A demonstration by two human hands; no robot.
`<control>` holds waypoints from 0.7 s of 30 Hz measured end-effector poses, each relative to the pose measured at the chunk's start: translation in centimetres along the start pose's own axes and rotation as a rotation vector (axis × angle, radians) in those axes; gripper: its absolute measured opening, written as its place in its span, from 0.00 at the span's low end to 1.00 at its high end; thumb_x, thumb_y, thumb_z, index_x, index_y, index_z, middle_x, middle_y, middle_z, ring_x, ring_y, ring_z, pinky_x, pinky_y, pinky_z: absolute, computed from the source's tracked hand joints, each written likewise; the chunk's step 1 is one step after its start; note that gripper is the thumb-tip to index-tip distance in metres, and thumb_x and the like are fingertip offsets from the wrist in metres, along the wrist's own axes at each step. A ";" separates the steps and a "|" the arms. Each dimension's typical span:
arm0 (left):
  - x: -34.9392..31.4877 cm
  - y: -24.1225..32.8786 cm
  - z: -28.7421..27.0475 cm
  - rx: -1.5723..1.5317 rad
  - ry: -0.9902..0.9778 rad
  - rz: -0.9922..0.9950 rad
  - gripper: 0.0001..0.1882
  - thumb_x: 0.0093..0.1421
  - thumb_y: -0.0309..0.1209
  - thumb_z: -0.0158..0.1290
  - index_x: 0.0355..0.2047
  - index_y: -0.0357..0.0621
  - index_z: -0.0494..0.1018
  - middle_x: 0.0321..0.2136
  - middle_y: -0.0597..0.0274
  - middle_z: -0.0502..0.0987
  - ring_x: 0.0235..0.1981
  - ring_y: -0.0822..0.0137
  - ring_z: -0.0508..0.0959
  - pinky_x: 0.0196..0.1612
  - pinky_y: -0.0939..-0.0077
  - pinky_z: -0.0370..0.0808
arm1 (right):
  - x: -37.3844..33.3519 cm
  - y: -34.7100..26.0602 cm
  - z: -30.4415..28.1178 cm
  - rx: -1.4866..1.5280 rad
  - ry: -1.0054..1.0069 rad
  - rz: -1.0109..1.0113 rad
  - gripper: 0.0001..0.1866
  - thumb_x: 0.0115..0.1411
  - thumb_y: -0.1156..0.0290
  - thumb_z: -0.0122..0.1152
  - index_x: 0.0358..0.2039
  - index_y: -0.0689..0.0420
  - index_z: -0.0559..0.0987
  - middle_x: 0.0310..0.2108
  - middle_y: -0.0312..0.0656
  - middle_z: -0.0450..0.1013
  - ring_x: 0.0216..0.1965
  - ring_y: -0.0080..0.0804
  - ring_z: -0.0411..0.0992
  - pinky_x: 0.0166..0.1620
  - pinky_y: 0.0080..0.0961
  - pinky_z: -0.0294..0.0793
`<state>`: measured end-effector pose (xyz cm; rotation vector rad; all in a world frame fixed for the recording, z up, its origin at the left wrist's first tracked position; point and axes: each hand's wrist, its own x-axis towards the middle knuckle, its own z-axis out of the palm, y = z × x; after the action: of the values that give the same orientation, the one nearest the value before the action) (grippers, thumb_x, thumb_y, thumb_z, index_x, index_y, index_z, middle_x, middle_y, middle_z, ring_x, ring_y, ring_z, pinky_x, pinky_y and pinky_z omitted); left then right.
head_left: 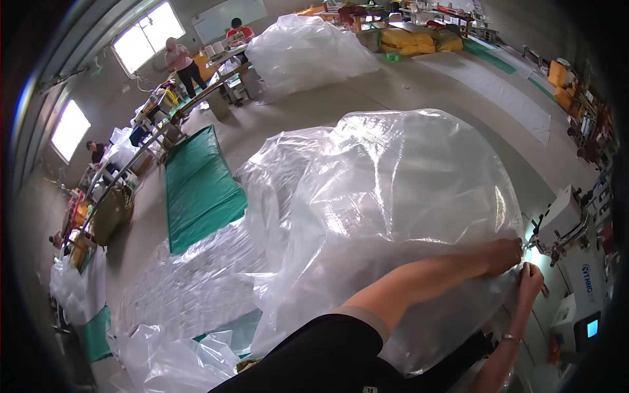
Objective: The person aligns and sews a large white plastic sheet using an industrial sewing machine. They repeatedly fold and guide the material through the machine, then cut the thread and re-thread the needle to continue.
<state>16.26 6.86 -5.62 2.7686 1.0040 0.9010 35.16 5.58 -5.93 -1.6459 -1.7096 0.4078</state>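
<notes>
A large, clear plastic sheet (pixel 406 177) billows up in front of me and runs to the sewing machine (pixel 560 219) at the right. My left hand (pixel 504 256) is closed on the sheet's right edge, beside the machine's lit needle area. Just below it, my right hand (pixel 531 283) is pinched closed, its fingertips close to the same edge. A small reddish-brown thing (pixel 545 291) shows by the right fingers; its kind is unclear, and what the fingertips grip is too small to make out. A bracelet (pixel 512 338) circles my right wrist.
A green sheet (pixel 200 187) lies on the floor to the left. More clear plastic (pixel 308 56) is heaped at the back, near a standing person (pixel 183 64) and work tables. Yellow bundles (pixel 406 42) lie farther back. A small lit screen (pixel 592 328) sits below the machine.
</notes>
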 end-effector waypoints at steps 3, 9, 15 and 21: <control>-0.3 -0.7 0.1 -0.008 -0.016 -0.047 0.09 0.51 0.26 0.50 0.28 0.40 0.80 0.34 0.57 0.79 0.45 0.55 0.74 0.49 0.65 0.73 | -0.6 -1.7 0.4 -0.042 -0.037 0.000 0.12 0.56 0.70 0.62 0.36 0.67 0.79 0.29 0.47 0.78 0.29 0.34 0.75 0.36 0.30 0.73; 0.6 -0.5 1.2 -0.212 0.053 -0.118 0.10 0.56 0.26 0.48 0.37 0.40 0.76 0.39 0.52 0.77 0.47 0.53 0.74 0.52 0.62 0.71 | -1.5 -2.6 -0.5 -0.134 -0.041 -0.011 0.09 0.49 0.76 0.61 0.31 0.68 0.78 0.25 0.47 0.77 0.26 0.34 0.75 0.33 0.30 0.73; -1.5 -2.5 0.0 0.117 -0.058 0.047 0.12 0.54 0.23 0.46 0.38 0.35 0.73 0.42 0.46 0.73 0.46 0.51 0.72 0.53 0.61 0.70 | -0.2 -4.3 -0.4 0.157 -0.130 0.160 0.09 0.48 0.77 0.51 0.13 0.59 0.70 0.12 0.30 0.61 0.16 0.17 0.59 0.19 0.25 0.56; 0.0 -0.6 -2.5 -0.094 -0.214 0.029 0.19 0.58 0.24 0.43 0.50 0.39 0.70 0.50 0.52 0.73 0.55 0.55 0.69 0.60 0.63 0.62 | -2.2 -5.2 0.0 -0.107 0.044 0.142 0.16 0.47 0.60 0.68 0.31 0.59 0.83 0.27 0.50 0.78 0.30 0.39 0.79 0.36 0.29 0.76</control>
<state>14.51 7.01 -3.75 2.7341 0.8657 0.6208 31.18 2.79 -3.12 -1.8470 -1.6125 0.3496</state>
